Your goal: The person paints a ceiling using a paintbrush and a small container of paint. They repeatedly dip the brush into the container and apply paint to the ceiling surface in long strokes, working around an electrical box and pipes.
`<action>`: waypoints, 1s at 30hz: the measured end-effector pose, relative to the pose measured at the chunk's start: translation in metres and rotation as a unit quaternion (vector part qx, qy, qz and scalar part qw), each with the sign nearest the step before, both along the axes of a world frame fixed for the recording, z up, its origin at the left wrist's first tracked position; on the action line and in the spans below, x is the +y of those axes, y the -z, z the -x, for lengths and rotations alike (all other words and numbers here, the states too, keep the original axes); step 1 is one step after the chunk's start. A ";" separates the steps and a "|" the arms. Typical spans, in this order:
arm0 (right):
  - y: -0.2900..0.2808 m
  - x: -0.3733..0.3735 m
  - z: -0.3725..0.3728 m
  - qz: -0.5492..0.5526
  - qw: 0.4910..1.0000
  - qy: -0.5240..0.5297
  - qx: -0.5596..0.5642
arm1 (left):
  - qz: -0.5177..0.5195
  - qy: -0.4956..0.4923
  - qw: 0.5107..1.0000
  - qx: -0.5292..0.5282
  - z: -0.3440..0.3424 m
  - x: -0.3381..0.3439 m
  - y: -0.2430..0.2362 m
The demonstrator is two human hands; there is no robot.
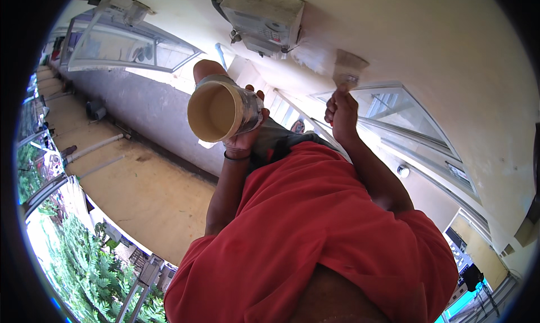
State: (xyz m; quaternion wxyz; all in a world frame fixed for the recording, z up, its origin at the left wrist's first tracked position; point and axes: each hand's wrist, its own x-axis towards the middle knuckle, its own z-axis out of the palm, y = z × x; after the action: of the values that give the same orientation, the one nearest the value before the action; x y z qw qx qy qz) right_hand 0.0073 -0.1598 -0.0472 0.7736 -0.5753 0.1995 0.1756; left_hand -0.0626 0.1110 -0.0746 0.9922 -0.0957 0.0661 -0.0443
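Your left hand (246,140) wraps around 1 tub (247,110); your right hand (342,113) clasps 1 brush (347,70), its wide end beyond your fist, at the wall (427,47).

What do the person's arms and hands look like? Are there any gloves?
No gloves: the left hand and right hand are bare. The red shirt has short sleeves, leaving the forearms uncovered. A thin, dark band circles the left wrist.

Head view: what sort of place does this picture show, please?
Probably outdoors, along a building's pale wall: it has a mounted box and a framed window, and leafy plants show at lower left.
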 end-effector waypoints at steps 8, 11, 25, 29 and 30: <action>0.142 -0.007 -0.010 -0.164 0.922 -0.009 0.350 | -0.011 0.012 1.000 -0.001 0.002 0.002 -0.001; 0.112 -0.010 -0.030 -0.175 0.929 0.020 0.326 | -0.016 0.013 1.000 -0.007 -0.001 0.002 0.003; -0.158 -0.043 0.031 -0.165 0.980 0.027 0.109 | -0.014 0.010 1.000 -0.022 -0.010 -0.005 -0.005; -0.169 -0.043 0.049 -0.078 0.992 -0.027 -0.094 | -0.018 0.006 1.000 -0.005 -0.009 -0.004 -0.003; -0.160 -0.039 0.046 -0.066 0.991 0.027 -0.113 | -0.022 0.011 1.000 -0.007 -0.011 -0.004 -0.003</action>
State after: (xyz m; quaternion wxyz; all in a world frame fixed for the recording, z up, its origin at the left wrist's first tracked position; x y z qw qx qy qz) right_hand -0.0389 -0.1984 0.1130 0.8319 -0.5334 0.1146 0.1016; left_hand -0.0520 0.1069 -0.0719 0.9940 -0.0727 0.0610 -0.0548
